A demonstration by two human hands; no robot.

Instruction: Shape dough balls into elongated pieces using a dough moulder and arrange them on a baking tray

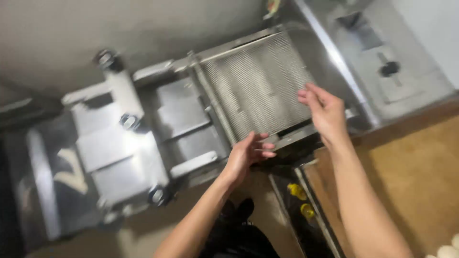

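Both hands work at the near edge of the machine's wire-mesh conveyor belt [258, 83]: the left hand [246, 155] rests open-fingered just below its corner, and the right hand [325, 112] lies with fingers spread, clamping nothing, on the mesh.

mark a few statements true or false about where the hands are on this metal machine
1. Both hands rest at the wire mesh belt. True.
2. The left hand holds a knife. False: it is bare, at the belt's near corner.
3. The right hand touches the belt's edge with open fingers. True.
4. The machine is red plastic. False: it is grey metal.
5. Two yellow objects lie below the machine. True.
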